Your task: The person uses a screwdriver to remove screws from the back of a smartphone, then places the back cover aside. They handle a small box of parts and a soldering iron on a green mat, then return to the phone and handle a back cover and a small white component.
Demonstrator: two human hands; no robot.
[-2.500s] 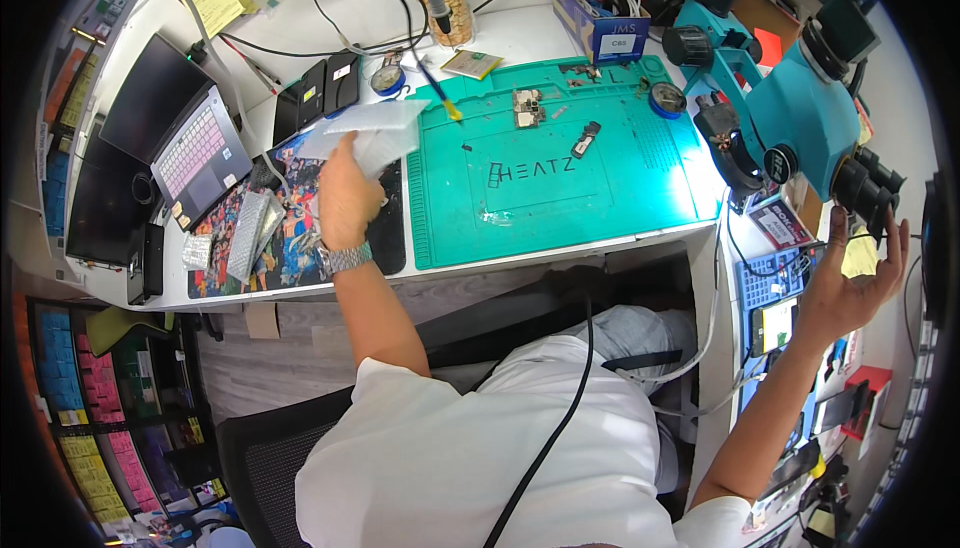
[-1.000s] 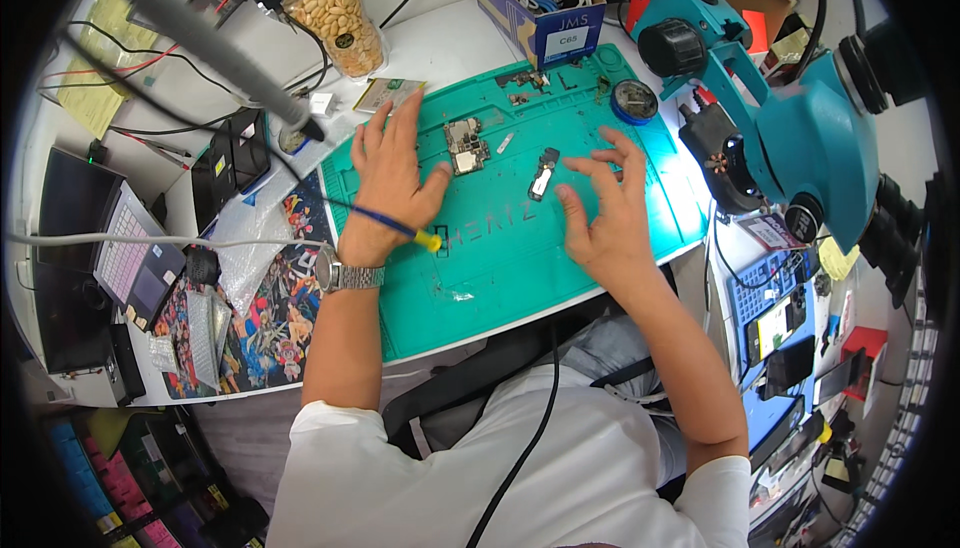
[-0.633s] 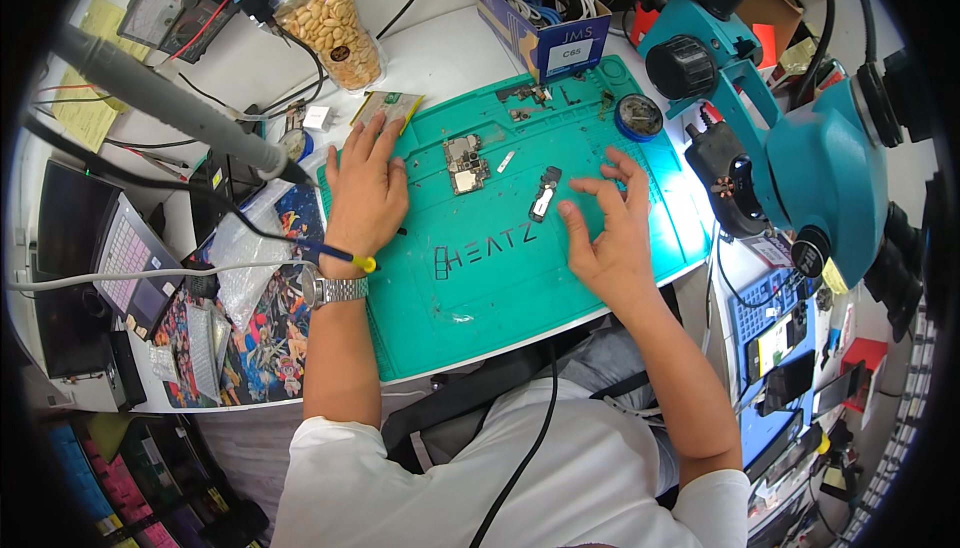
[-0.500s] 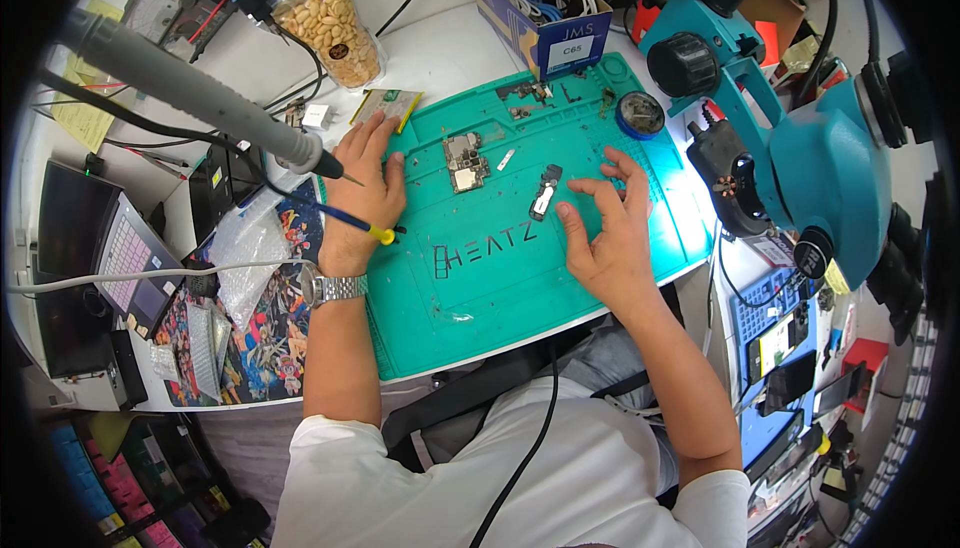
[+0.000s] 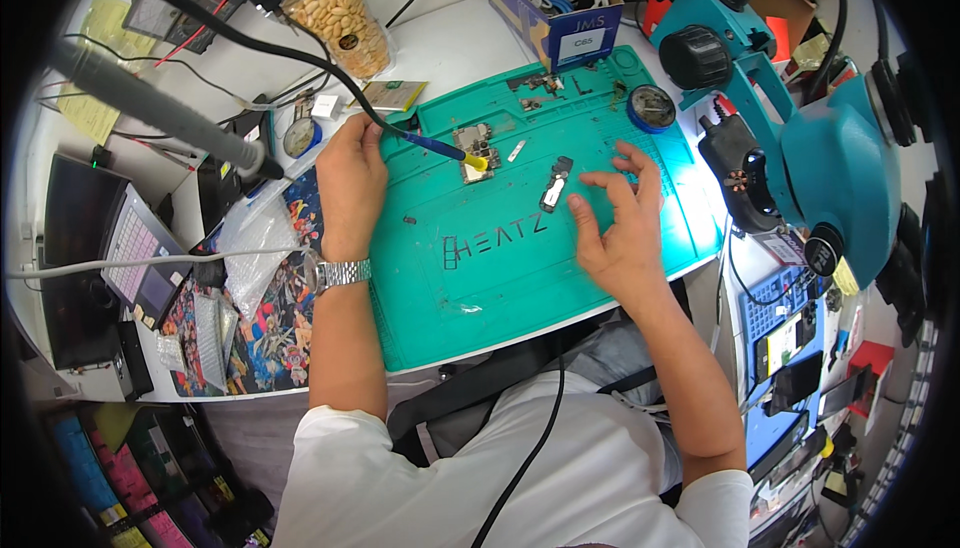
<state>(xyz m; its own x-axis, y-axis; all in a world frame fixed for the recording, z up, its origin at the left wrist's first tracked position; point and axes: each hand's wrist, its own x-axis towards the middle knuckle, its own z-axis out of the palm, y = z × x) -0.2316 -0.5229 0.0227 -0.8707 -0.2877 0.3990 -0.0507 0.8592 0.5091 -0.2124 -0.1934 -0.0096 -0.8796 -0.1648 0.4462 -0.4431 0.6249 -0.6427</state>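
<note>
My left hand, with a metal-band watch on its wrist, is at the left edge of the green work mat. Its fingers bend away and their tips are hidden. Over the mat's right half, my right hand is open, fingers apart and slightly curved, holding nothing. Just left of its fingertips lies a small black and silver phone part. A circuit board lies further left, with a thin pale strip beside it. A blue pen-like tool with a yellow end on a black cable crosses in front of the board.
A round tin stands at the mat's right, near a teal microscope. Behind are a cable box and a bag of nuts. A grey tool handle juts in at upper left, near a laptop.
The blue tool has swung from over my left wrist to over the board. My left hand has turned and bent its fingers. My right hand stays beside the black part.
</note>
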